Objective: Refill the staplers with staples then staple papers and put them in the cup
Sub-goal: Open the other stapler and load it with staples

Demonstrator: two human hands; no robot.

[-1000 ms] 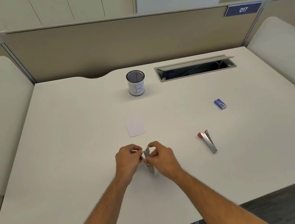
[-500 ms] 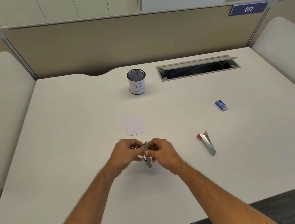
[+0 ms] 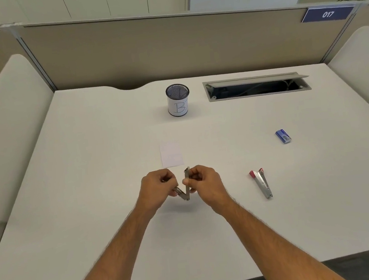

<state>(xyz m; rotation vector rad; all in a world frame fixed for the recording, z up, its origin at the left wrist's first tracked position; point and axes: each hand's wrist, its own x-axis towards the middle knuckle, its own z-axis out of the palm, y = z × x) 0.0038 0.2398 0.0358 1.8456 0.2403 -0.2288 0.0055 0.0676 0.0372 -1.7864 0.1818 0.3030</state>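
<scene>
The small metal stapler (image 3: 185, 186) is held just above the worktop (image 3: 90, 174) near its 6 o'clock edge, hinged open into a V with the hinge at the bottom. It looks light, stiff and smooth, so it likely slips unless pinched on its flat sides, away from the open channel where staples go. The left hand (image 3: 159, 188) holds the lower arm of the V in a narrow grip, fingers curled around it. The right hand (image 3: 204, 182) pinches the upright arm between thumb and fingertips. Both forearms reach in from 6 o'clock, wrists nearly level.

A white paper (image 3: 171, 154) lies flat just beyond the hands toward 12 o'clock; it is thin and floppy. The mesh cup (image 3: 178, 103) stands further on at 12. A second stapler (image 3: 261, 182) with red ends lies at 3 o'clock, and a blue staple box (image 3: 283, 136) sits at about 2 o'clock.
</scene>
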